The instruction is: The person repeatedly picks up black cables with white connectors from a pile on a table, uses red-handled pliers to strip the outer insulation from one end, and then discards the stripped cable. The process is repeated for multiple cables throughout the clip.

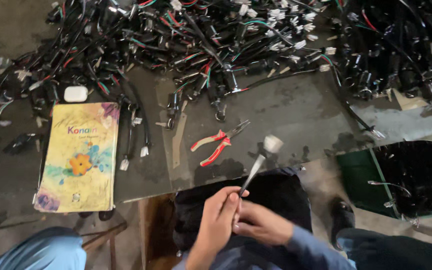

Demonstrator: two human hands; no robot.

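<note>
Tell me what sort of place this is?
Probably a small wiring or electrical-parts workshop: a dark, stained workbench heaped with wire harnesses, red-handled pliers lying on it, and both hands working a small hammer.

A dark, stained work surface [296,115] fills most of the view, its top blotched with grease and scuffed pale in patches. Its near edge runs along the bottom third, and below it the wooden frame [148,225] of the bench shows brown and rough. To the right a lighter grey slab [401,125] continues the surface (its edge chipped and uneven), and beneath that sits a green bin [358,182] with a dark inside. The ground at lower left [6,235] is dull grey concrete. Light is flat and dim, with a soft sheen on the bench top.
</note>
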